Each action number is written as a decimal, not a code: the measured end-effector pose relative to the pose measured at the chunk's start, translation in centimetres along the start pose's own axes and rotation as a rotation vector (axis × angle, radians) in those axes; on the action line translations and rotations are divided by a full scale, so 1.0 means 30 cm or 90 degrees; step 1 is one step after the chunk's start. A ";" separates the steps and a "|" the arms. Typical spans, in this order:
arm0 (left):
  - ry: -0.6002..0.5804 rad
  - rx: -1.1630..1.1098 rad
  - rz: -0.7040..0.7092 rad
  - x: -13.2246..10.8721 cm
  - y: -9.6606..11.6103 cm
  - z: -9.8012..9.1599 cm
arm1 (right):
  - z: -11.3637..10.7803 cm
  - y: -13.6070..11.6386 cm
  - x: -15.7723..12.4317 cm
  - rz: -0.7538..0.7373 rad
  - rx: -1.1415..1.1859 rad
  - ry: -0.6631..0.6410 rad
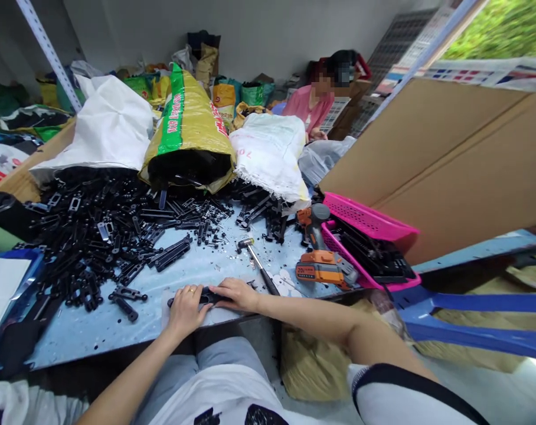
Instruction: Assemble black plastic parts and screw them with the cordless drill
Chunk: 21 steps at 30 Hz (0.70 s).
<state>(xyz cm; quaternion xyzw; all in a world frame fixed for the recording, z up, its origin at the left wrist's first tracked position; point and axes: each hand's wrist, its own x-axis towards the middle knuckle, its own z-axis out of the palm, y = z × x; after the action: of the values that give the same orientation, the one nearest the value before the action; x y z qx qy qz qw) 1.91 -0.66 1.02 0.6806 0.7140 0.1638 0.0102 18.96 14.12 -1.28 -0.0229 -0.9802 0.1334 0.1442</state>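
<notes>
1. The left hand (186, 310) grasps the left end of a long black bar (207, 297), its fingers laid over the top; this grip seems meant to steady it.
2. The right hand (237, 294) grips the same bar towards its other end, fingers pointing inward near the left hand's. The thumbs' exact placing is too covered to tell.
3. The bar lies crosswise at the near edge of the blue table (95, 333), directly before the person, where both forearms reach it and the surface probably backs it.
4. A hammer (260, 267) rests just beyond the right hand, its handle slanting towards the person, which likely makes it easy to pick up.
5. A cordless drill (319, 268) lies further right, beside a pink basket (369, 215) holding dark parts.
6. A heap of black parts (91, 236) spreads across the left and back, apparently spilling from the yellow-green sack (197, 124) and the white sack (113, 127), whose mouths face the table. This leaves the front strip for handwork.
7. Behind, a co-worker in a pink top (301, 105) sits apart.
</notes>
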 end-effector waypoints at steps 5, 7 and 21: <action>-0.008 0.071 0.043 -0.012 0.003 -0.023 | -0.063 0.039 0.010 -0.071 -0.077 -0.102; -0.015 0.139 0.071 -0.024 -0.003 -0.037 | -0.084 0.042 0.009 -0.025 -0.141 -0.108; 0.160 -0.178 0.267 -0.071 -0.078 -0.194 | -0.301 -0.187 0.059 -0.027 0.064 -0.090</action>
<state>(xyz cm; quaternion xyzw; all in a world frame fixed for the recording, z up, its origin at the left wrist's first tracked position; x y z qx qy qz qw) -1.59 -4.07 5.51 0.7796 0.5240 0.3425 -0.0184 19.84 11.15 9.05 0.0145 -0.9804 0.1803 0.0781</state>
